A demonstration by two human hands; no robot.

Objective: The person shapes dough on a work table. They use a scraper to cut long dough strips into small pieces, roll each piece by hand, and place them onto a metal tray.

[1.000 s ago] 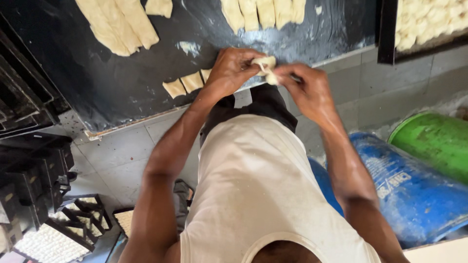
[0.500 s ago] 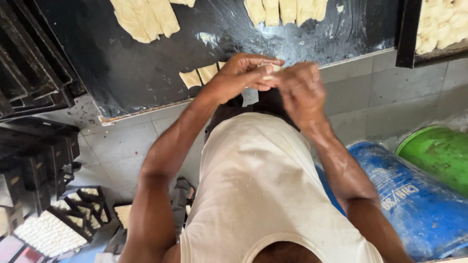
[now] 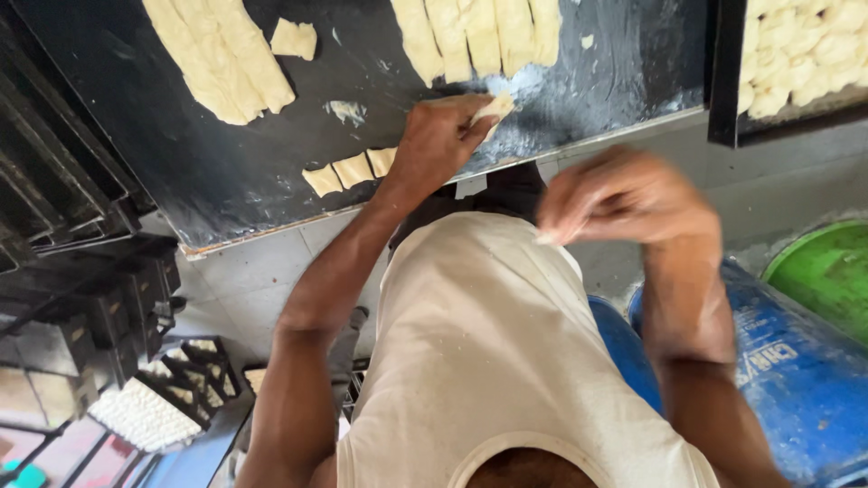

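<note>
Dough piece [image 3: 495,106], small and pale, sits pinched at the fingertips of the left hand [image 3: 438,140] just above the middle of the frame, low over the dark floured counter [image 3: 181,172]; whether it touches the surface I cannot tell; the fingers are drawn together around it, the wrist reaching up from the lower left. Just left of that hand, three small cut squares of dough [image 3: 351,169] lie in a short row near the counter's front edge, close to one another. Above the hand, at the top centre, a set of long dough strips [image 3: 479,36] lies side by side; at the upper left a second, wider band of strips [image 3: 217,59] runs slantwise, with a loose square scrap [image 3: 294,39] just beside it. The right hand [image 3: 624,194] hangs right of centre, off the counter and over the grey tiled floor [image 3: 262,271]; it is blurred, fingers loosely curled, and I cannot tell whether it holds anything. At the upper right a black tray [image 3: 723,90] is packed with shaped dough pieces. Down the right side stand a blue drum [image 3: 796,370] and a green tub [image 3: 823,271]; along the left edge, stacked dark baking tins [image 3: 90,298]; the person's cream sleeveless shirt [image 3: 488,361] fills the lower middle.
</note>
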